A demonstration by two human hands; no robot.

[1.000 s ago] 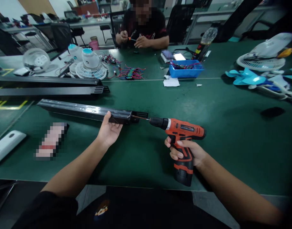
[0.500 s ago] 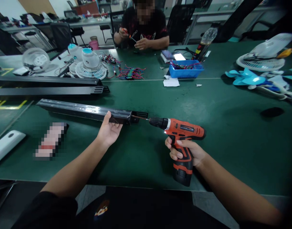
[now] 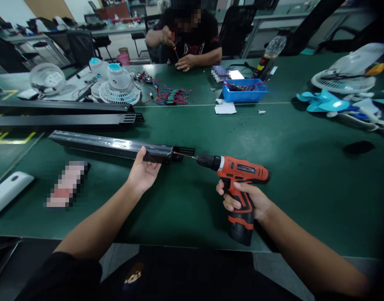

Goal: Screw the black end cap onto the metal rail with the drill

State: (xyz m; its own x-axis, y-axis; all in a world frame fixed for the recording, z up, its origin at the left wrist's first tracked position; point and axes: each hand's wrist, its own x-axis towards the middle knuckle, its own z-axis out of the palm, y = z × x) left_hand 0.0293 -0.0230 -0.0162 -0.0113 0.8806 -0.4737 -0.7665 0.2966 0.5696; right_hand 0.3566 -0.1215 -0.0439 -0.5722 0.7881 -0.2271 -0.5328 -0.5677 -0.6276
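A long black metal bar (image 3: 110, 145) lies across the green table (image 3: 195, 196), running from the left to the middle. My left hand (image 3: 143, 170) grips its near side close to the right end, thumb on top. My right hand (image 3: 242, 200) is wrapped round the handle of an orange and black cordless drill (image 3: 239, 175). The drill points left, and its thin bit meets the slotted right end of the bar (image 3: 183, 151).
Two more black bars (image 3: 63, 113) lie behind, at the left. Small white fans (image 3: 118, 85), bundled wires (image 3: 171, 96), a blue bin (image 3: 244, 91) and fan parts (image 3: 342, 90) are farther back. A person sits across the table. A white object (image 3: 8, 191) rests at the near left.
My hands, the drill and the bar have hardly moved. The drill's small light, lit half a second ago, is off. The person across the table has raised a hand with a tool.
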